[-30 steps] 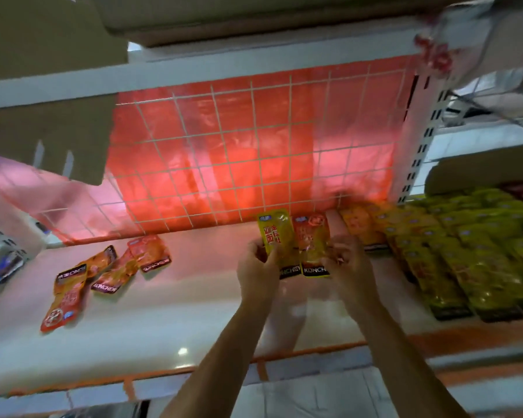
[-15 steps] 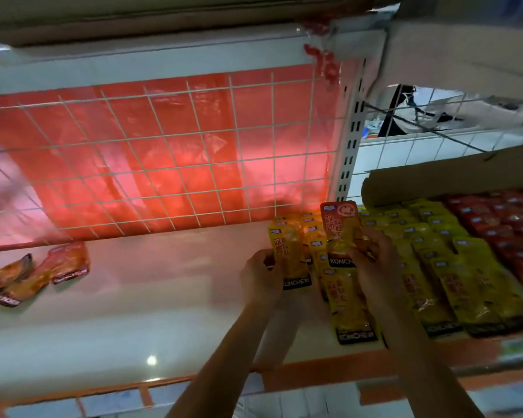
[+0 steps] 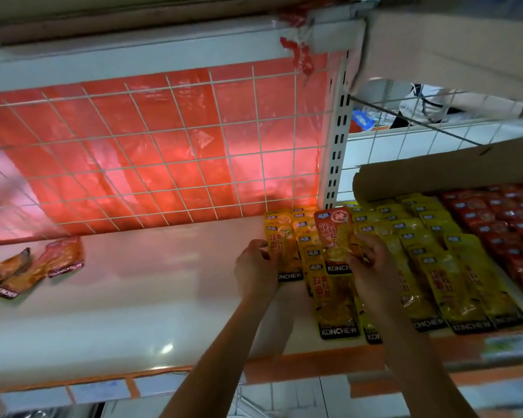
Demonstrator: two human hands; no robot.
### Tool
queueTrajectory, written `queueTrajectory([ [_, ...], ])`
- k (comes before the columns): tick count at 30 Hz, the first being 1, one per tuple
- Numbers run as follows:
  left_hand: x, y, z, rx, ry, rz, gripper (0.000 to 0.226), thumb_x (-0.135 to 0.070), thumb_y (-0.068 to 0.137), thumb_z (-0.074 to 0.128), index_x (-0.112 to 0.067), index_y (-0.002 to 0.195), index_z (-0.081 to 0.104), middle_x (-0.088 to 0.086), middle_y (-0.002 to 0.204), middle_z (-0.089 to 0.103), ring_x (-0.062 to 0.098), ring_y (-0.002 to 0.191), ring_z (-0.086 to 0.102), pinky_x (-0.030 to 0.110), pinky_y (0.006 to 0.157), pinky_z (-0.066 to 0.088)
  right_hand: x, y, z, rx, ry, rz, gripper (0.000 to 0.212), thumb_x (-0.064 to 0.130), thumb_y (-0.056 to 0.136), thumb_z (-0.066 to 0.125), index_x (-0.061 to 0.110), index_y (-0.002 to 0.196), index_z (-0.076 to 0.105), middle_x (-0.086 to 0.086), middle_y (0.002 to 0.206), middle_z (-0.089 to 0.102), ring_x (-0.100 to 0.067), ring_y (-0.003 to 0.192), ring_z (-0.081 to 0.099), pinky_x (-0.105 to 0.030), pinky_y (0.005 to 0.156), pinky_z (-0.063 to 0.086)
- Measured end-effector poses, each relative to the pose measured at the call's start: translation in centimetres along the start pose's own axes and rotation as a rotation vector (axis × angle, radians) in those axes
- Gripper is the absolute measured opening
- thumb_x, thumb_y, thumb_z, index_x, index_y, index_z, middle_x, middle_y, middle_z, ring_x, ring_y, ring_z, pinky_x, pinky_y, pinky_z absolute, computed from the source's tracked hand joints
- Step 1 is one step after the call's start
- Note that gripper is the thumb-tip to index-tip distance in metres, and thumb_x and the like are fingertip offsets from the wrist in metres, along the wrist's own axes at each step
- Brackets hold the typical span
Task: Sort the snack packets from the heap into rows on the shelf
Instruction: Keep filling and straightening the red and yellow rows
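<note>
My left hand (image 3: 255,267) grips a yellow snack packet (image 3: 280,247) by its lower left edge, at the left end of the yellow rows. My right hand (image 3: 370,267) holds an orange-red snack packet (image 3: 335,236) upright, just above the yellow packets. Rows of yellow packets (image 3: 435,267) overlap along the white shelf (image 3: 151,282) to the right. Beyond them lie rows of red packets (image 3: 507,218). A small heap of orange packets (image 3: 40,267) rests at the shelf's far left.
A white wire grid backed by red plastic (image 3: 163,152) closes the shelf's rear. A slotted white upright (image 3: 337,140) stands behind the rows. A cardboard flap (image 3: 444,173) rises behind the right packets. The shelf above (image 3: 133,64) overhangs. An orange strip (image 3: 299,363) edges the shelf front.
The view has swung right, so the heap now sits at the far left. Both hands carried their packets right to the yellow rows; the left hand's packet now lies at the rows' left end.
</note>
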State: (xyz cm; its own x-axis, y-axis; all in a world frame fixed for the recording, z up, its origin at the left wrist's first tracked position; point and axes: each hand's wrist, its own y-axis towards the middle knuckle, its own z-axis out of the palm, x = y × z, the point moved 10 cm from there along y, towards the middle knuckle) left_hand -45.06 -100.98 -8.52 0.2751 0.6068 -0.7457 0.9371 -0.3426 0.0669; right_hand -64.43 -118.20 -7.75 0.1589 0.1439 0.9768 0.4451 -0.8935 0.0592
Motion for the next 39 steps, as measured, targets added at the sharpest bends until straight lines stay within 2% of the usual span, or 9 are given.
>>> queueTrajectory([
  [9, -0.7, 0.7, 0.5, 0.050, 0.103, 0.077, 0.036, -0.046, 0.090, 0.059, -0.020, 0.115, 0.062, 0.001, 0.102, 0.068, 0.018, 0.093, 0.062, 0.030, 0.078, 0.043, 1.0, -2.1, -1.8, -0.075, -0.001, -0.009, 0.042, 0.005, 0.085, 0.067, 0.026, 0.120, 0.057, 0.002, 0.115, 0.064, -0.009, 0.099, 0.061, -0.025, 0.075, 0.047],
  [13, -0.9, 0.7, 0.5, 0.078, 0.141, 0.091, 0.045, -0.049, 0.091, 0.055, -0.017, 0.122, 0.057, 0.006, 0.110, 0.064, 0.025, 0.099, 0.061, 0.033, 0.081, 0.043, 1.2, -3.5, -2.2, -0.092, 0.026, 0.011, 0.042, 0.008, 0.085, 0.067, 0.031, 0.118, 0.056, 0.015, 0.106, 0.063, -0.007, 0.099, 0.061, -0.039, 0.081, 0.054],
  [17, -2.0, -0.5, -0.1, 0.034, 0.102, 0.161, 0.043, -0.046, 0.093, 0.052, -0.016, 0.123, 0.055, 0.009, 0.115, 0.054, 0.029, 0.099, 0.058, 0.036, 0.079, 0.044, 1.0, -4.4, -2.7, -0.098, 0.024, 0.027, 0.045, 0.012, 0.085, 0.069, 0.026, 0.126, 0.056, 0.030, 0.098, 0.054, 0.007, 0.094, 0.054, -0.032, 0.084, 0.049],
  [23, -7.8, -3.9, 1.0, 0.076, -0.049, 0.448, 0.022, -0.021, 0.092, 0.057, -0.014, 0.110, 0.067, 0.009, 0.104, 0.064, 0.027, 0.095, 0.059, 0.034, 0.078, 0.044, 0.9, -4.1, -3.8, -0.125, 0.059, 0.030, 0.040, 0.010, 0.086, 0.067, 0.028, 0.121, 0.057, 0.026, 0.099, 0.055, 0.002, 0.095, 0.056, -0.030, 0.081, 0.049],
  [26, -10.6, -5.7, 3.0, 0.183, -0.157, 0.524, 0.017, -0.020, 0.094, 0.056, -0.011, 0.102, 0.068, 0.002, 0.084, 0.065, 0.019, 0.077, 0.060, 0.029, 0.067, 0.044, 0.5, -3.4, -5.0, -0.142, 0.086, 0.031, 0.038, 0.012, 0.086, 0.067, 0.030, 0.117, 0.057, 0.020, 0.101, 0.059, 0.000, 0.089, 0.057, -0.022, 0.069, 0.043],
  [29, -12.5, -6.8, 5.6, 0.301, -0.251, 0.456, 0.018, -0.026, 0.094, 0.056, -0.016, 0.104, 0.068, -0.001, 0.077, 0.064, 0.013, 0.070, 0.059, 0.019, 0.062, 0.041, 0.0, -2.3, -6.9, -0.141, 0.113, 0.026, 0.037, 0.009, 0.087, 0.064, 0.024, 0.120, 0.057, 0.018, 0.097, 0.062, -0.001, 0.085, 0.060, -0.024, 0.069, 0.047],
  [33, -14.7, -8.0, 10.0, 0.386, -0.320, 0.337, 0.026, -0.037, 0.087, 0.066, -0.025, 0.111, 0.065, -0.010, 0.076, 0.066, -0.003, 0.064, 0.058, 0.011, 0.056, 0.041, -1.6, -0.3, -11.2, -0.158, 0.097, 0.048, 0.032, 0.010, 0.088, 0.063, 0.026, 0.115, 0.058, 0.014, 0.101, 0.063, -0.008, 0.096, 0.062, -0.036, 0.084, 0.052],
  [36, -17.5, -9.6, 13.9, 0.397, -0.399, 0.299, 0.025, -0.031, 0.082, 0.073, -0.027, 0.105, 0.064, -0.023, 0.073, 0.060, -0.017, 0.067, 0.057, 0.002, 0.057, 0.039, -3.3, 1.9, -15.4, -0.159, 0.069, 0.061, 0.035, 0.012, 0.088, 0.063, 0.022, 0.121, 0.057, 0.006, 0.110, 0.062, -0.010, 0.099, 0.060, -0.030, 0.082, 0.050],
  [39, -21.0, -11.3, 18.2, 0.394, -0.383, 0.277, 0.031, -0.032, 0.080, 0.075, -0.026, 0.108, 0.063, -0.025, 0.078, 0.057, -0.009, 0.080, 0.060, 0.008, 0.069, 0.044, -4.5, 4.6, -20.4, -0.159, 0.000, 0.053, 0.034, 0.011, 0.089, 0.061, 0.016, 0.122, 0.059, -0.001, 0.109, 0.064, -0.016, 0.097, 0.061, -0.029, 0.078, 0.048],
])
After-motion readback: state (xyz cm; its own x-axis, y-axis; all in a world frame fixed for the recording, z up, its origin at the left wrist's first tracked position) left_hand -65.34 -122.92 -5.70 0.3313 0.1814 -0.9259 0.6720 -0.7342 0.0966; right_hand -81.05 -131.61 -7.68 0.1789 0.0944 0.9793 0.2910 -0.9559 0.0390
